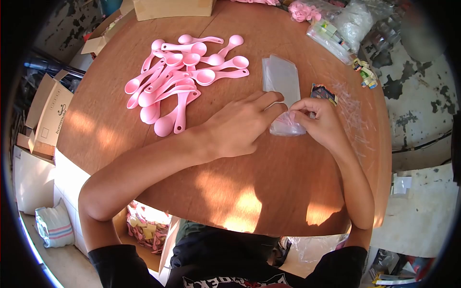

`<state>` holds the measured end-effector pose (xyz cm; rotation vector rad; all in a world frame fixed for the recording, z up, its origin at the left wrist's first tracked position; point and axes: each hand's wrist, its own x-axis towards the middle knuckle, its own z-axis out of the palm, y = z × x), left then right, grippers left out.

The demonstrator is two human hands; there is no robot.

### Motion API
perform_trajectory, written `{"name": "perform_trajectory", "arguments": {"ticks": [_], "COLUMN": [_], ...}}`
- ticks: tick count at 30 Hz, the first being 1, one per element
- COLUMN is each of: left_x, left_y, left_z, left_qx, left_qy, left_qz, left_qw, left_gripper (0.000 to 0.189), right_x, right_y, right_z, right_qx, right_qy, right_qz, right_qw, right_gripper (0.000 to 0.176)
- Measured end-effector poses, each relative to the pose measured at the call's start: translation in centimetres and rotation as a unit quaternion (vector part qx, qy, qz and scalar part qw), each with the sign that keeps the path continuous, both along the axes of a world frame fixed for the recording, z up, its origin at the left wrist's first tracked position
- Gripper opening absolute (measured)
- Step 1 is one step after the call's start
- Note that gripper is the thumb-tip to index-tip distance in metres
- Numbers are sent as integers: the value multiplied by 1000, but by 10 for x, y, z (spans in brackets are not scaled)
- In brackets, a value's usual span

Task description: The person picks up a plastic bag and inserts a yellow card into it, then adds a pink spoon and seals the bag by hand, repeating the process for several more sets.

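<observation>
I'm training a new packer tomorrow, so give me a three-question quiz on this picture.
1. Multiple choice: what do the left hand and right hand pinch between them? A) a spoon B) a small clear bag C) a cardboard box
2. True or false: the pink spoons lie in a loose pile on the table, left of the hands.
3. Fill in: the flat clear stack just beyond the hands is made of empty ____.

Key: 1 B; 2 true; 3 bags.
</observation>
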<state>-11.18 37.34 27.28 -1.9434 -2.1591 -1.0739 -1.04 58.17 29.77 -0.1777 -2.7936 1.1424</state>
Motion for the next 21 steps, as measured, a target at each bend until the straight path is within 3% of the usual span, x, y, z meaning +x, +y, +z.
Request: {"name": "perform_trajectory", "arguments": {"ticks": [4,6,10,12,16,18,19,21], "left_x": [-1,-1,3,3,5,7,7,11], "left_y": [3,2,2,2,3,2,2,0], "left_z": [-5,-6,-12,-13,-13,-12,-9,-3], "left_qx": [33,14,-7,-8,3,-10,-22,-27], "left_qy": [48,48,42,53,97,102,109,125], "left_qz": [-29,-30,-26,-23,-9,-9,-7,1], "left_qw": [998,998,999,998,995,995,994,992], "left_gripper": [40,39,38,38,37,38,38,39], "right_x": [1,0,3,5,12,20,25,38], "right_y": [5,8,5,2,-6,-11,-16,-30], "right_z": [-3,-5,-2,6,22,32,41,56], "right_qx": [-19,-119,-82,60,85,267,269,395], "right_qy": [-6,-22,59,144,205,274,278,272], "right_qz": [-3,-28,-78,-92,-121,-70,-71,-65], "right_qw": [1000,992,992,983,968,921,919,875], "right_gripper": [9,10,9,8,6,3,3,3]}}
